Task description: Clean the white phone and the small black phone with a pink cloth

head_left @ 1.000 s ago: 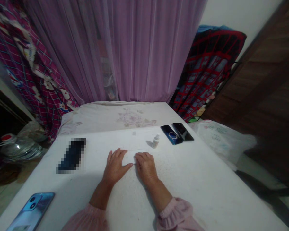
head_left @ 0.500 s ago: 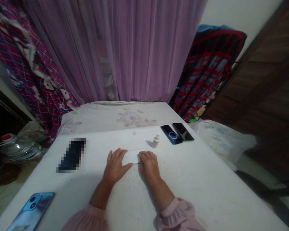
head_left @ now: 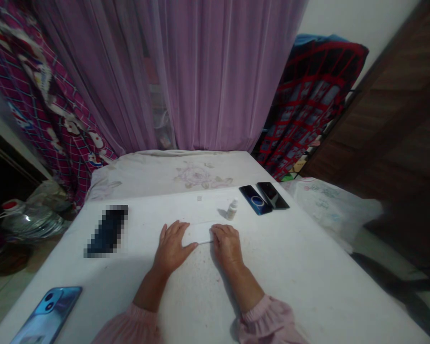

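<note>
Lilac curtains [head_left: 208, 71] are covering the back of the room, a magenta checked cloth [head_left: 66, 114] hanging at left, a red-and-black patterned cloth [head_left: 301, 110] at right. White table cover [head_left: 326, 286], faintly speckled, is filling the foreground. Left hand [head_left: 171, 246] is resting at the near middle, thumb spread from the fingers; right hand [head_left: 227, 244] is resting opposite, fingers curled and pressed together, any pinch hidden. Light-blue phone [head_left: 50, 313] is lying near left; blue phone [head_left: 250, 196] and black phone [head_left: 273, 196] are lying side by side, far right. Flat white piece [head_left: 203, 234] is lying between the hands, its ends covered by them; handling is seemingly under way, neither hand being clear of it, how much remains not showing. Small white bottle [head_left: 232, 210] is standing just beyond the right hand.
</note>
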The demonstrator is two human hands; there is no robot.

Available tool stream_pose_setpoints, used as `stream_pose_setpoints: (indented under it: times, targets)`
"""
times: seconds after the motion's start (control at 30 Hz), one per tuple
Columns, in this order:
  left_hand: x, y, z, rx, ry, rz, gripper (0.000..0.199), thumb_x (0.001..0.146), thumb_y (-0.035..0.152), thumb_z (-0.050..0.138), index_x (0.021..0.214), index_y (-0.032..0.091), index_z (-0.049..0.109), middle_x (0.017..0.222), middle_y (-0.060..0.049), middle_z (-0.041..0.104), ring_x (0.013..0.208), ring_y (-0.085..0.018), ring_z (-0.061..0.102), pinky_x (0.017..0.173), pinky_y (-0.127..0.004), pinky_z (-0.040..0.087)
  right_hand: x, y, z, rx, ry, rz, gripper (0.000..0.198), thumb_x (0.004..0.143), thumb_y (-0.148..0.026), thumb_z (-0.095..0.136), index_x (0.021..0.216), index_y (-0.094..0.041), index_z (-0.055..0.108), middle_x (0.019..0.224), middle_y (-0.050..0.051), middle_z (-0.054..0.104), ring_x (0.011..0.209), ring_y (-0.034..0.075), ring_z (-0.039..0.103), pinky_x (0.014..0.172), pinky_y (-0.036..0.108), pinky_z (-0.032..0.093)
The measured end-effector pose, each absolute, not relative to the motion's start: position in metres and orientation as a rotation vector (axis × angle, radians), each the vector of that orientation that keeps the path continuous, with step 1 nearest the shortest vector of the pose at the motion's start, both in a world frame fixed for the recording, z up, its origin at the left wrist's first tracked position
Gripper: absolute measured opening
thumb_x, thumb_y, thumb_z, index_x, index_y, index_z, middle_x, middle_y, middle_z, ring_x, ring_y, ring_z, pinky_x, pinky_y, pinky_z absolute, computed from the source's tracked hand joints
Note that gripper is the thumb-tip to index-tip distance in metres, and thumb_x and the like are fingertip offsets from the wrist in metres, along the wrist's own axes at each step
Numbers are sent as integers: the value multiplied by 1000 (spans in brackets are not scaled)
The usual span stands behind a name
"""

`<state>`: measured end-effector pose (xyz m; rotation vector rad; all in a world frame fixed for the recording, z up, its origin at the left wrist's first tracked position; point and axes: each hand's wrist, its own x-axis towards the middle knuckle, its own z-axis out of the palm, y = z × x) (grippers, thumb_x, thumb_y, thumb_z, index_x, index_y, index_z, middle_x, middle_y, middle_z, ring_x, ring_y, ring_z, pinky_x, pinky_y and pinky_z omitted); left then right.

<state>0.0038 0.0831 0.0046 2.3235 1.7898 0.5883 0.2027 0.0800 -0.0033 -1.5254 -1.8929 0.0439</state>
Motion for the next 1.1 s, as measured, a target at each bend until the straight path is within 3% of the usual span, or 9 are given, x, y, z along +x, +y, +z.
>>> stream_pose_setpoints:
  times: [1.1]
  targets:
    - [4,84,2,2340,1804,589,53,82,41,66,131,22,56,134,-11,60,134,-31,46,117,-55,22,191,57,0,-1464,-1955,16,19,85,-11,60,93,-23,72,101,3,73,91,19,58,81,33,35]
